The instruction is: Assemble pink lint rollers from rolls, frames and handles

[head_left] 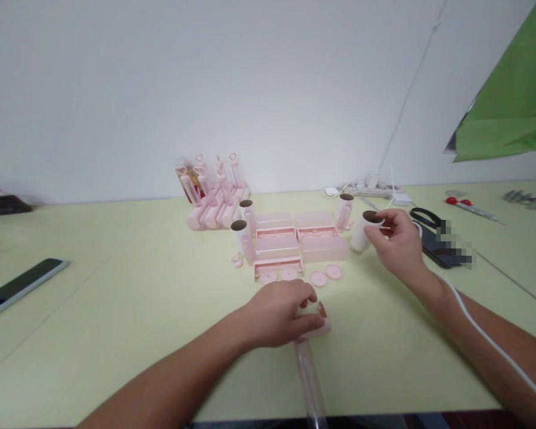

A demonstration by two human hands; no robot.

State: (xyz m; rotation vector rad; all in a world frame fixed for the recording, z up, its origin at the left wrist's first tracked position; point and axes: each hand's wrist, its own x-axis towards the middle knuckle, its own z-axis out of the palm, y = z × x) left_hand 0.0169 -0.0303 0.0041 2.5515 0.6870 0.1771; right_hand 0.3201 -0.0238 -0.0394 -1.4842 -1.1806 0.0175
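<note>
My right hand [397,241] pinches the rim of a white paper roll [360,237] with a brown cardboard core. The roll tilts slightly at the right of the pink parts. My left hand [279,313] is curled over a pink lint roller holder [325,328] near the table's front, its thumb along the near side. From this holder a clear tube handle [310,384] runs towards me, past the table edge. Part of the holder is hidden under the hand. Beyond it lie pink round caps [318,278], pink trays [277,268] and translucent covers [324,248].
Further white rolls [238,229] stand beside pink handles [249,245]. Assembled pink rollers [212,214] are grouped at the back left. A black phone [444,247], a power strip [370,189] and a screwdriver [476,208] lie right. Another phone [22,286] lies left. A white cable [473,319] crosses my right forearm.
</note>
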